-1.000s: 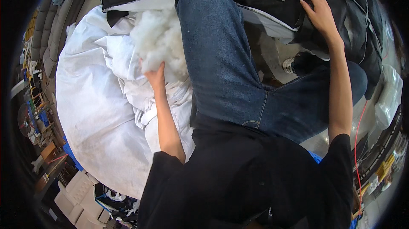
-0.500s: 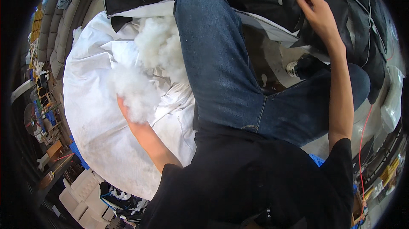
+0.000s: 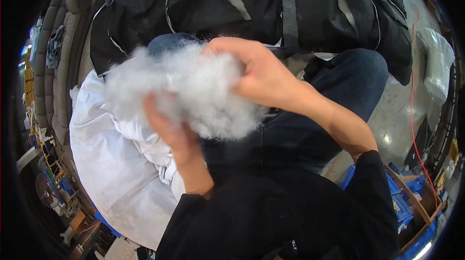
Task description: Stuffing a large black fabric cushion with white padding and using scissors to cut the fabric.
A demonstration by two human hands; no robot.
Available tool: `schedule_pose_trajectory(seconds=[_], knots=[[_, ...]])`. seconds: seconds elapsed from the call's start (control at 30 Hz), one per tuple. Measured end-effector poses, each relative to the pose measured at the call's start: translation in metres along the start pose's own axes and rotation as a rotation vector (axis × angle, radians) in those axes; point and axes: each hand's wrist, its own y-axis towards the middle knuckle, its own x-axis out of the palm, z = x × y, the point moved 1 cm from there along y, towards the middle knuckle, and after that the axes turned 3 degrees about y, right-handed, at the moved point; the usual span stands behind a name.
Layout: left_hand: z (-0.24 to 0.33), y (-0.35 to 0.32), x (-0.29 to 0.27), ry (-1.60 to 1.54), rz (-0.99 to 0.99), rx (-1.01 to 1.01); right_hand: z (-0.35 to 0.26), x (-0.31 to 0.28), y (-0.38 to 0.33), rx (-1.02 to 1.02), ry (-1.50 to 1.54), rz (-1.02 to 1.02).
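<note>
A big fluffy wad of white fiber stuffing (image 3: 215,98) is between my two hands, above my lap. My right hand (image 3: 256,73) grips its upper right side, with the fingers sunk into the fibers. From below, my left hand (image 3: 172,127) holds the left part of the wad; it is smeared by motion and some fingers are hidden in the fluff. Just beyond my knees lies a black cover (image 3: 198,10) with pale seam edges. To my left, under the wad's lower left side, spreads a large white cloth sack (image 3: 114,168) with a crumpled top.
Grey padded cushions (image 3: 70,52) stand at the far left. At right, a clear plastic roll (image 3: 436,66) lies on the floor near a red cord (image 3: 412,110). Blue crates (image 3: 402,206) with a wooden frame are behind my right elbow. A fan (image 3: 44,186) stands at left.
My left hand has lifted the stuffing from the sack to above my lap. My right hand has come down from the black cover and taken hold of it. The view has shifted.
</note>
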Motion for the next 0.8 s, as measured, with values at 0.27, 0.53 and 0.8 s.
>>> schedule_pose_trajectory(seconds=[0.27, 0.53, 0.8], knots=[[-0.039, 0.077, -0.193, -0.397, 0.265, -0.321, 0.013, -0.085, 0.000, 0.441, 0.591, 0.574], [-0.080, 0.024, -0.226, -0.942, 0.812, -0.853, 0.018, -0.171, -0.011, 0.004, 0.652, 0.874], [0.002, 0.158, 0.096, 0.395, -0.995, 0.202, 0.034, -0.140, -0.006, 0.317, 0.695, 0.548]])
